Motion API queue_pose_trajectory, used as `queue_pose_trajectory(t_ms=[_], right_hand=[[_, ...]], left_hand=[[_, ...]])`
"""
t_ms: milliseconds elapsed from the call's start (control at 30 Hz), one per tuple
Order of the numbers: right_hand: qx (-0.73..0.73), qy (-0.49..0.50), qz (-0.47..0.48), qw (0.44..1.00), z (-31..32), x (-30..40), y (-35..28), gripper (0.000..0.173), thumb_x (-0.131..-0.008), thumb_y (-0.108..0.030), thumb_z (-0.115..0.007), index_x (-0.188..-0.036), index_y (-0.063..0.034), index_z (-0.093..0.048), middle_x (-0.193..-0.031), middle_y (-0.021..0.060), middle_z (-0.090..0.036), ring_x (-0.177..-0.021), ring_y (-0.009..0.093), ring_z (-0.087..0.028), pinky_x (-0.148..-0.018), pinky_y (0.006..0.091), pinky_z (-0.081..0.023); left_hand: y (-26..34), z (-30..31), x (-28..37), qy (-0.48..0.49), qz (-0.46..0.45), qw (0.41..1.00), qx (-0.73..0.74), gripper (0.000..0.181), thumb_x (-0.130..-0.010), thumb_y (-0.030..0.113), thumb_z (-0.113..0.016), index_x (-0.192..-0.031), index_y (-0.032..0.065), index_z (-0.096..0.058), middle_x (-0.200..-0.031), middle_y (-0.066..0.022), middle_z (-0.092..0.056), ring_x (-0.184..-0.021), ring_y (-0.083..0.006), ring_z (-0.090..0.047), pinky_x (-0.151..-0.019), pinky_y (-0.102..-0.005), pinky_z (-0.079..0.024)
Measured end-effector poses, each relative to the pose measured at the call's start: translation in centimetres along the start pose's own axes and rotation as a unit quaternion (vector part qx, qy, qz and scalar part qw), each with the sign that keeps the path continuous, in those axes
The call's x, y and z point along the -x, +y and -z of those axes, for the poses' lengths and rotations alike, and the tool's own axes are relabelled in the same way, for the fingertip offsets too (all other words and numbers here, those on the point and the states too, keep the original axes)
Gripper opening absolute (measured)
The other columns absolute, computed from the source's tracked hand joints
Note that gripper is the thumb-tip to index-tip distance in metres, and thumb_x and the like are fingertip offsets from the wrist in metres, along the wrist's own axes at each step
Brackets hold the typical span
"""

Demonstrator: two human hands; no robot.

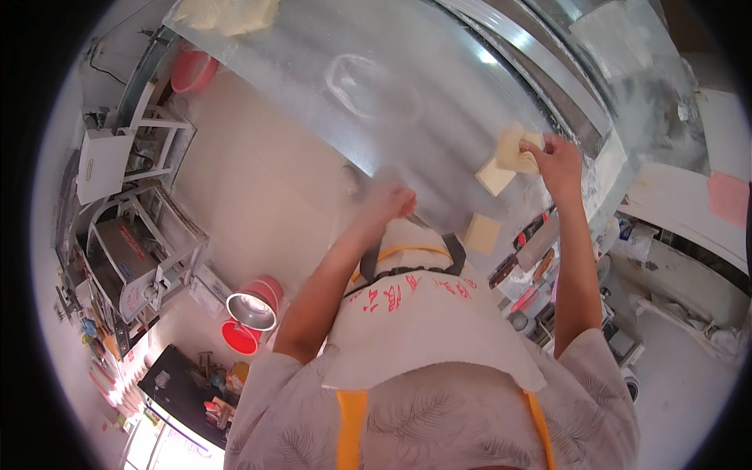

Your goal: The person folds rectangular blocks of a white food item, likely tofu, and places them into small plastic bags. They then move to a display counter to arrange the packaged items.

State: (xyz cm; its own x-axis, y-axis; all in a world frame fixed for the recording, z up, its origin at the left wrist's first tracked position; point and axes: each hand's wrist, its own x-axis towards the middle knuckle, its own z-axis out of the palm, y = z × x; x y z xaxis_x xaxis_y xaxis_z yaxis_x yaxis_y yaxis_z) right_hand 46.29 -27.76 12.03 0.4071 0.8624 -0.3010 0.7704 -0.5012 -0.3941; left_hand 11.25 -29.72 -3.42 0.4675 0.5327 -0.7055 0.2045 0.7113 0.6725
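Pinched between the thumb and fingers of my right hand (555,158) are thin, pale yellow dough sheets (514,151), lifted at the right part of the metal worktop (435,158). Just below them lies a squared stack of similar sheets (494,176), and a second stack (482,232) sits nearer my apron. My left hand (399,201) is at the worktop's near edge, blurred, with its fingers curled; whether anything is in it cannot be told. A light ring of flour (352,85) marks the metal surface. At the far left corner lies a larger pale yellow dough piece (229,14).
Knives with wooden handles (504,270) and a red-and-black handled tool (530,230) lie right of my apron. On the floor at left stand red buckets (241,336) and a metal-framed machine (132,247). A pink basin (194,70) is beyond the worktop's left edge.
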Motion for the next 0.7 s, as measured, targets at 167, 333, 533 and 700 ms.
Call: queue_pose_trajectory(t_ms=[167,333,533,700], right_hand=[[-0.257,-0.091,0.032,0.961,1.9,3.9,-6.8,0.035,-0.091,-0.014,-0.083,-0.12,0.0043,-0.075,-0.101,0.007,-0.079,-0.085,0.012,-0.072,-0.079,0.028,-0.056],[-0.4,-0.202,0.023,0.894,0.7,4.8,-9.0,0.04,-0.091,-0.015,-0.084,-0.124,0.004,-0.074,-0.106,0.0086,-0.079,-0.094,0.013,-0.072,-0.087,0.0287,-0.055],[-0.341,-0.262,-0.017,0.903,-6.2,1.3,-5.8,0.04,-0.097,-0.02,-0.077,-0.128,0.0049,-0.071,-0.111,0.0088,-0.077,-0.102,0.015,-0.069,-0.093,0.0309,-0.053],[-0.358,-0.296,0.068,0.883,-10.4,-2.9,-10.4,0.045,-0.103,-0.028,-0.07,-0.133,0.0047,-0.067,-0.123,0.0099,-0.073,-0.111,0.016,-0.066,-0.098,0.0326,-0.05]], left_hand=[[0.2,-2.6,-5.9,-0.115,-0.051,0.971,0.204,0.046,-0.11,0.039,-0.058,-0.127,-0.0029,-0.067,-0.122,-0.0138,-0.072,-0.113,-0.0254,-0.069,-0.101,-0.0406,-0.057],[8.0,-6.3,-4.7,-0.275,0.002,0.821,0.499,0.064,-0.113,0.054,-0.046,-0.144,-0.0012,-0.056,-0.139,-0.0158,-0.064,-0.126,-0.0269,-0.063,-0.11,-0.0409,-0.051],[8.0,-3.3,0.0,-0.234,-0.012,0.844,0.483,0.065,-0.11,0.049,-0.056,-0.151,-0.0015,-0.05,-0.139,-0.0108,-0.064,-0.126,-0.0226,-0.063,-0.108,-0.038,-0.05],[8.3,-0.9,-0.6,-0.017,-0.15,0.916,0.373,0.055,-0.105,0.025,-0.069,-0.148,-0.0028,-0.05,-0.138,-0.0089,-0.063,-0.125,-0.0182,-0.062,-0.104,-0.0357,-0.05]])
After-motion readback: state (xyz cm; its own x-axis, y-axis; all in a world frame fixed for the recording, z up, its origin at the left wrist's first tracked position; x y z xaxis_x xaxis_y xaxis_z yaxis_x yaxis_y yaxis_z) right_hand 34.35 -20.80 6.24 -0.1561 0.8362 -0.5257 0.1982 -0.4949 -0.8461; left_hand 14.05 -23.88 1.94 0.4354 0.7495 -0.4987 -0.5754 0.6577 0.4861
